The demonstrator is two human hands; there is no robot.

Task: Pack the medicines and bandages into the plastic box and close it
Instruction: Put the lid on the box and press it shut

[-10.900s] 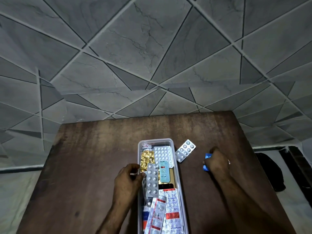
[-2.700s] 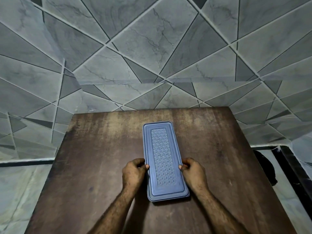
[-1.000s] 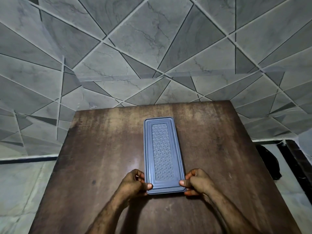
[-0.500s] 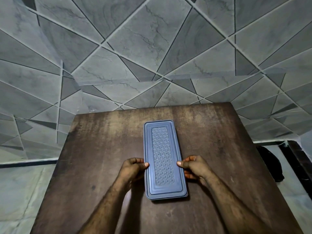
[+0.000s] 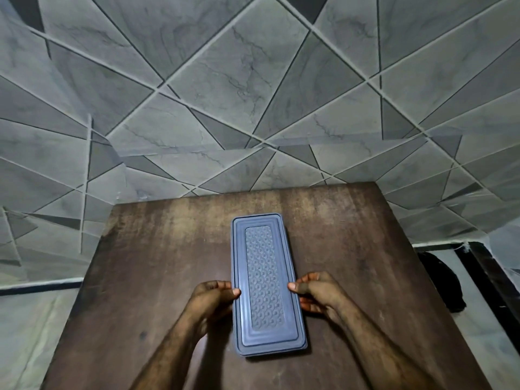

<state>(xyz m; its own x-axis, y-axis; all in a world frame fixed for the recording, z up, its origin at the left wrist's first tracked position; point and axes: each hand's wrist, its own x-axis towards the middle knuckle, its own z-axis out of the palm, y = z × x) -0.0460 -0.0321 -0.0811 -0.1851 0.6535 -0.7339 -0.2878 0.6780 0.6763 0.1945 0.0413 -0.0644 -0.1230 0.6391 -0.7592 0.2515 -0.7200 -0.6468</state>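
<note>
The long plastic box [image 5: 264, 282] lies lengthwise in the middle of the brown wooden table [image 5: 157, 266], covered by its blue-grey lid with a dimpled centre panel. My left hand [image 5: 212, 298] grips the box's left long edge, thumb on top of the lid rim. On the opposite long edge my right hand [image 5: 316, 291] grips the same way, thumb on the rim and fingers curled under the side. The medicines and bandages are hidden under the lid.
Grey marbled floor tiles with diagonal joints surround the table on the far and both sides. A dark bundle [image 5: 439, 282] lies on the floor to the right, beside a black strip.
Both hands have slid along the closed box's sides from its near end to about the middle. The lid stays on; the box has hardly shifted.
</note>
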